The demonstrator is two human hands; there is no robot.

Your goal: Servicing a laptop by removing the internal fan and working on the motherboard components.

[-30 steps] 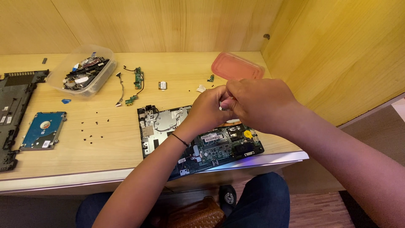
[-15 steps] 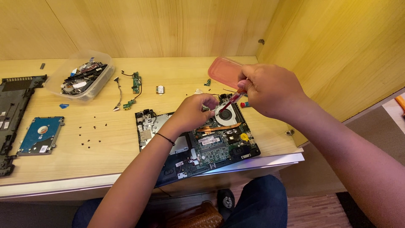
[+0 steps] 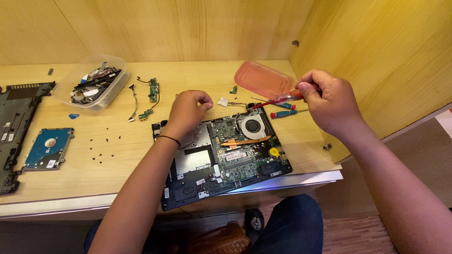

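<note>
Opened laptop base (image 3: 221,160) lying on the wooden table (image 3: 117,155), near edge overhanging slightly; circuit board, copper heat pipe and round cooling fan (image 3: 253,126) exposed. Right hand (image 3: 329,101), raised above the far right corner of the laptop, closes its fingers around a red-handled screwdriver (image 3: 278,99), whose shaft points left toward the fan. Left hand (image 3: 187,110) rests over the far left part of the laptop, fingers curled with the tips pinched together; whether anything lies between them cannot be told. Just beyond the laptop lie a second screwdriver (image 3: 284,113) and a pink translucent lid (image 3: 263,79). Far left: a clear plastic container (image 3: 92,82) of parts, small green circuit boards (image 3: 151,94), scattered dark screws (image 3: 101,148), a blue hard drive (image 3: 48,148) and a black cover panel (image 3: 12,127).
</note>
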